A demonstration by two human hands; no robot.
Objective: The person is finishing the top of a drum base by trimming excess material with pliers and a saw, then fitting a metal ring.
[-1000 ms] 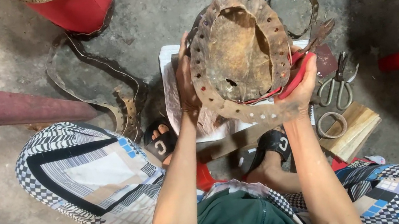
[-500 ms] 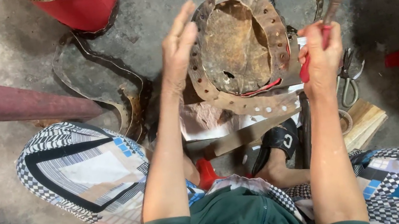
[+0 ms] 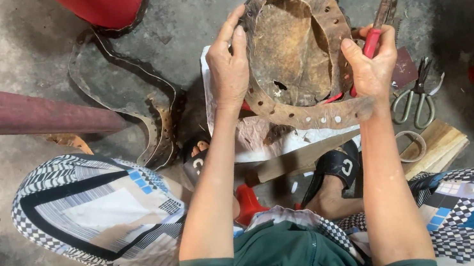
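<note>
The left hand (image 3: pixel 230 69) grips one edge of the round brown piece with holes (image 3: pixel 295 58), held up between both hands. The right hand (image 3: pixel 373 63) is closed on the red-handled tool (image 3: pixel 379 20). Scissors (image 3: pixel 416 98) lie just right of it.

Single head-worn view, looking steeply down from close above. It faces the lap, forearms and concrete floor (image 3: pixel 26 151) ahead.

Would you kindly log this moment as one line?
left hand: grips leather piece | right hand: holds red-handled tool, supports piece's edge | scissors: on floor
</note>
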